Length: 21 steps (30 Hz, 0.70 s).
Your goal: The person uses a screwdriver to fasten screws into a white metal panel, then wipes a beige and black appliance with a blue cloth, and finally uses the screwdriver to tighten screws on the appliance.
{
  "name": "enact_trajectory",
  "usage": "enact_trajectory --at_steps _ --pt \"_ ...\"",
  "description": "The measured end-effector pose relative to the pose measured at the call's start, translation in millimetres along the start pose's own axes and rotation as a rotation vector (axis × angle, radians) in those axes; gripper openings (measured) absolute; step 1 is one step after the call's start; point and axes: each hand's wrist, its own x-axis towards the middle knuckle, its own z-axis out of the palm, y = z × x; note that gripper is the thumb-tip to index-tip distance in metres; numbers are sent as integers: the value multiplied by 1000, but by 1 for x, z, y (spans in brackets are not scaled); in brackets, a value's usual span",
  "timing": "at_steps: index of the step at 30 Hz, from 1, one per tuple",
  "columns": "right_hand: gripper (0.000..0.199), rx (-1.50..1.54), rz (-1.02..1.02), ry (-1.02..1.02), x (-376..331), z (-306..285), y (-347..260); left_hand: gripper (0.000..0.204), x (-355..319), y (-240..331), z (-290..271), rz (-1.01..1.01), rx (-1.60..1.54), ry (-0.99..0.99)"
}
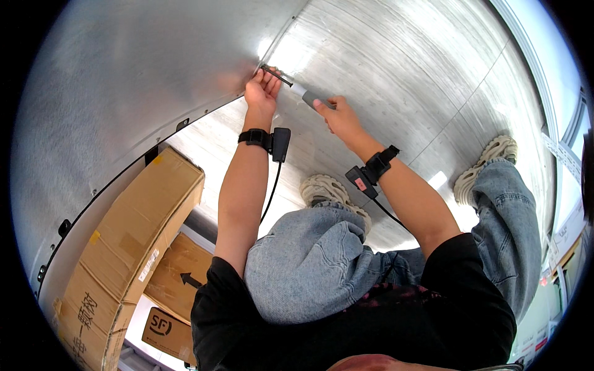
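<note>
My right hand (339, 117) is wrapped round the grey handle of a screwdriver (310, 96) with a white front part. Its long dark shaft (278, 75) points up and left, to the edge of a large silvery metal panel (154, 68). At that edge my left hand (262, 91) has its fingers curled together near the shaft's far end. Whatever lies between those fingertips is too small to make out. Each wrist wears a black strap with a small black box and a cable.
Cardboard boxes (133, 229) stand at the lower left, along the panel's lower edge. Small dark brackets (182, 124) and fasteners line that edge. Beneath me is a grey wood-look floor (402, 68). A white-framed structure (544, 80) runs along the right side.
</note>
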Motion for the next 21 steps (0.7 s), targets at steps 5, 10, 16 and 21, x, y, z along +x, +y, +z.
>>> enact_trajectory --at_steps 5,10,16,21 --pt "56 173 98 -127 -13 -7 -19 24 -5 2 -1 -10 49 -19" --pt "60 225 160 -162 -11 -10 -15 28 -12 6 7 -28 55 -82" --pt "59 181 220 -244 -17 -15 -32 29 -12 11 16 -67 -84 -87" --pt "50 -54 -22 -78 -10 0 -20 29 -5 11 20 -71 -102 -11"
